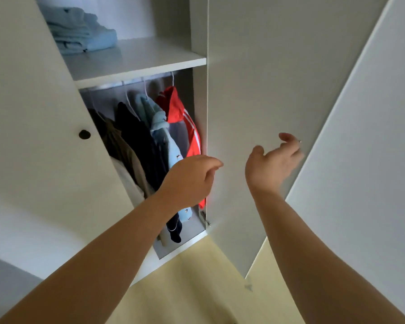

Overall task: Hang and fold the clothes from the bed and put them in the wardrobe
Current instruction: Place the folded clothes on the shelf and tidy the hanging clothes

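Hovering just in front of the hanging clothes [150,141] in the wardrobe [199,31], the left hand [192,181] is loosely curled and empty. The right hand [272,166], fingers relaxed, holds nothing at the door [255,78] edge. Folded blue clothes [80,31] lie on the shelf [138,59] above both hands.

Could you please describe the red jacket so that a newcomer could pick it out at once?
Look into the open wardrobe, below its shelf, where clothes hang from a rail. The red jacket hangs furthest right, beside the light-blue garment. It alone is bright red with white stripes.
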`<state>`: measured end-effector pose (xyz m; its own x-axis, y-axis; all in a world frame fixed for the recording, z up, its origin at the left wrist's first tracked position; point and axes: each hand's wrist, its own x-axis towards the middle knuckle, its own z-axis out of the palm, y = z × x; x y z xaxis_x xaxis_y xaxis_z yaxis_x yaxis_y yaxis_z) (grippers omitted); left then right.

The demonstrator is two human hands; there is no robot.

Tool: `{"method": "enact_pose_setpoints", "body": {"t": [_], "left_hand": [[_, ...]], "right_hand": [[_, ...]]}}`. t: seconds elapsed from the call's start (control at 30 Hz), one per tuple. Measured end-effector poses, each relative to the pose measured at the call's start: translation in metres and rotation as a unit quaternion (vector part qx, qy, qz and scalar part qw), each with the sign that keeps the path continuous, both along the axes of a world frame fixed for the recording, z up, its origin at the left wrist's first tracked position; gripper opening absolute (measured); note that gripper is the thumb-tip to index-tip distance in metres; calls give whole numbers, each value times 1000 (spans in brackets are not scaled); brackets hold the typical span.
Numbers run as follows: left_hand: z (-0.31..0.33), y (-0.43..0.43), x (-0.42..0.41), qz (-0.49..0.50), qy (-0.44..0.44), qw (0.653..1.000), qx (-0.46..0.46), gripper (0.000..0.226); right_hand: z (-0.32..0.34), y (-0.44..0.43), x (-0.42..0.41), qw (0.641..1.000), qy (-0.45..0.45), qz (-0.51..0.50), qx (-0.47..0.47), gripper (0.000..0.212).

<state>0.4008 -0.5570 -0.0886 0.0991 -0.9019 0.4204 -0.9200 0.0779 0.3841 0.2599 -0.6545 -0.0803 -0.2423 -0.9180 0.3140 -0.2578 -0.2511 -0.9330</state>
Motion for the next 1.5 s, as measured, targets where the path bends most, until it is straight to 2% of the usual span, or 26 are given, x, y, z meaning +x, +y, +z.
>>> {"method": "enact_pose_setpoints", "body": {"t": [0.1,0.17,0.23,0.3,0.4,0.47,0.57,0.7,0.77,0.83,0.97,1.07,1.17,1.2,1.27,1.37,1.5], "left_hand": [[2,-15,-25,-34,4,999,-13,26],[2,-24,-35,-37,11,999,-4,27],[0,-31,-41,-42,18,999,6,28],[-3,-35,-43,-46,15,999,5,28],[-7,-37,-42,-44,25,999,-14,27],[-10,-35,-40,-31,25,998,-46,24],[-12,-31,-32,3,38,993,-110,19],[-12,-11,-15,102,130,964,-209,33],[-12,4,1,150,135,948,-247,33],[-12,19,19,186,116,946,-241,34],[-17,45,49,250,88,938,-222,36],[-21,66,67,301,82,923,-225,32],[-25,88,82,356,69,901,-237,22],[-25,94,87,371,63,897,-232,20],[-23,101,96,395,33,895,-205,24],[-15,106,114,412,-38,903,-115,36],[2,106,143,420,-95,903,1,51]], "right_hand": [[10,-21,-31,992,6,-118,47,66],[17,-37,-50,989,10,-131,74,74],[20,-51,-64,993,21,-65,92,81],[18,-57,-71,994,36,35,100,77],[16,-54,-81,994,70,17,83,47],[15,-53,-91,997,33,0,71,34],[8,-41,-89,995,-28,87,47,32],[-8,-13,-52,981,0,195,0,36],[-11,-7,-30,961,16,276,-9,44],[-9,-2,-7,939,43,339,-18,50],[-4,0,35,923,78,371,-63,47],[8,-3,66,881,178,435,-59,49],[18,1,99,788,367,474,-140,62],[20,3,110,769,396,470,-175,66],[24,8,132,745,418,462,-238,69],[30,15,163,701,468,444,-305,69],[29,18,194,673,524,417,-315,67]]}}
